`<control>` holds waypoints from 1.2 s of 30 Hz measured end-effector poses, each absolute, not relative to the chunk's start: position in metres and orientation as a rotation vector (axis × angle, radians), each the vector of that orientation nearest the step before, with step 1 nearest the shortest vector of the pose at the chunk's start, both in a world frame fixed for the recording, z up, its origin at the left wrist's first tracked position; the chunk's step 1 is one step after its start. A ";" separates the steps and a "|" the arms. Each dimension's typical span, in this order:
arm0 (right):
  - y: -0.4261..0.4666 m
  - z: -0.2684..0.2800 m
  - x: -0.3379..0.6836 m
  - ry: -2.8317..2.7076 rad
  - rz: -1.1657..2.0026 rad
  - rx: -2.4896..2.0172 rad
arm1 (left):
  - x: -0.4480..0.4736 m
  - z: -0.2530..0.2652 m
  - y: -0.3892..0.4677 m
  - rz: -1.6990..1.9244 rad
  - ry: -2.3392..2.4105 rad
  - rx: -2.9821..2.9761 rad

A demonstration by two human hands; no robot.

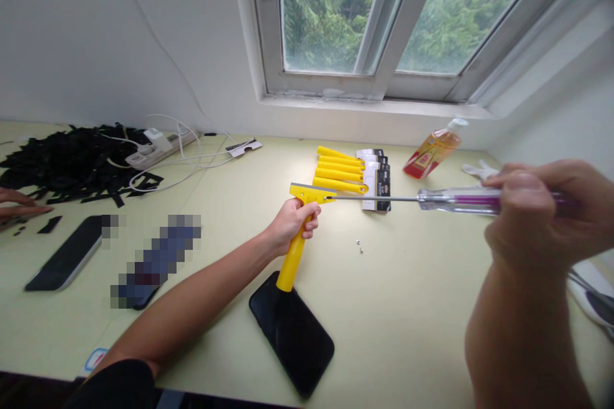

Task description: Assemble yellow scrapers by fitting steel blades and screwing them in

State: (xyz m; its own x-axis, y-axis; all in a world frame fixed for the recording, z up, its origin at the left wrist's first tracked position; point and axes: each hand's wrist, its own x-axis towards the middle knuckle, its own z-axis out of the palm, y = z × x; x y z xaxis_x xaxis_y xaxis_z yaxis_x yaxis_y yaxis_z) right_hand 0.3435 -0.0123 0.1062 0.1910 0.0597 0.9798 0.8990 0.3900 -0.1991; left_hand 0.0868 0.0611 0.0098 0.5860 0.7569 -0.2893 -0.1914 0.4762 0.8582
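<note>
My left hand [291, 225] is closed around the yellow scraper [293, 262] just below its wide head, which carries a grey metal strip along the top edge. In my right hand [532, 204] is a screwdriver [451, 199] with a clear and purple handle, held level. Its long shaft reaches left, and the tip meets a small screw [326, 198] at the right side of the scraper head. Two loose screws [359, 246] lie on the table to the right. Beneath the scraper's handle end rests a black phone [297, 339].
Several yellow handles [338, 169] lie beside black-and-white packets [377, 182] at the back. An orange-red bottle [433, 150] stands near the window. At left are a heap of black strips [71, 160], a power strip [160, 147] with cables, another phone [67, 252] and another person's hand [19, 204].
</note>
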 end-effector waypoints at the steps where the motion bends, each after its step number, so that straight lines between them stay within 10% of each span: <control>1: -0.012 0.106 0.344 -1.242 -0.754 -1.002 | 0.087 0.010 0.061 0.649 0.736 0.893; 16: -0.030 0.112 0.335 -1.569 -0.680 -1.167 | 0.088 0.006 0.062 0.680 0.824 0.959; 24: -0.039 0.124 0.306 -1.951 -0.119 -1.061 | 0.083 0.006 0.073 0.773 0.951 1.066; 36: -0.034 0.116 0.307 -1.835 -0.304 -1.448 | 0.073 0.019 0.086 0.929 1.017 1.183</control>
